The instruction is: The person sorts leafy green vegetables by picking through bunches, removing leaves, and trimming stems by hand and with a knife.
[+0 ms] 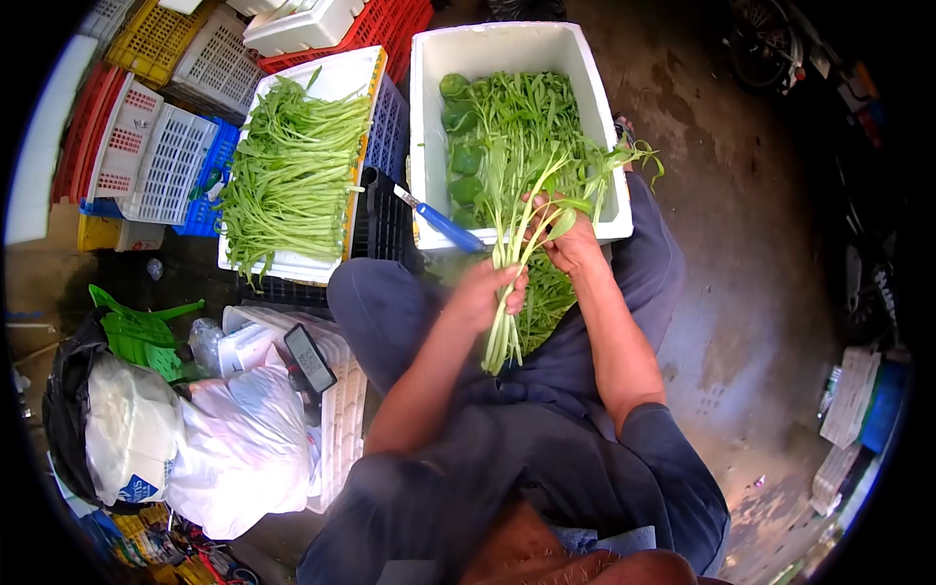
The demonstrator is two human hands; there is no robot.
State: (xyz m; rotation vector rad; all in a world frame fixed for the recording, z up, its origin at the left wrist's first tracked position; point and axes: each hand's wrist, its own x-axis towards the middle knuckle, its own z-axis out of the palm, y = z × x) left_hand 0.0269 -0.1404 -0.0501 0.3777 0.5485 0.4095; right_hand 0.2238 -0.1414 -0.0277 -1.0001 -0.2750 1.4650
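My left hand [490, 292] is closed around the lower stems of a bunch of water spinach [507, 331], long pale-green stalks with narrow leaves. Higher up, my right hand [565, 237] has its fingers bent around some of the same stalks, partly hidden by leaves. The bunch leans over the near rim of a white foam box [419, 146], which holds more loose greens [522, 102] and rounded green bundles [461, 117] along its left side. A blue-handled knife [448, 227] crosses the box's near left corner, its handle end close to my left hand.
Left of the box, a pile of trimmed greens [297, 175] lies on a white foam lid over crates. Stacked plastic crates [171, 161] stand farther left. Nearer are white bags [244, 444], a green plastic piece [141, 331] and a small dark-framed device [310, 358]. More greens [546, 307] lie between my legs.
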